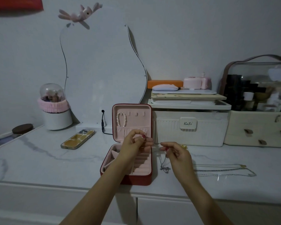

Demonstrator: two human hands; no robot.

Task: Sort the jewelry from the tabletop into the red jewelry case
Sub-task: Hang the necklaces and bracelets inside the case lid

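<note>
Both hands up over the open red jewelry case (pixel 137 180) — left hand (pixel 136 144) & right hand (pixel 175 154) each pinching an end of a thin silver necklace (pixel 165 167), pendant dangling; more chains (pixel 224 170) on marble tabletop (pixel 55 163) at right.

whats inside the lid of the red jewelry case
A pearl bracelet hangs from a hook in the lid of the red jewelry case, beside bare hooks. The left hand covers part of the gathered pocket below.

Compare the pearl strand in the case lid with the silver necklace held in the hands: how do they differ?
The pearl strand is beaded and white; the silver necklace is a thin chain with a pendant. The strand hangs inside the red jewelry case; the necklace dangles outside it, pinched between the left hand and right hand. Both hang loose.
</note>
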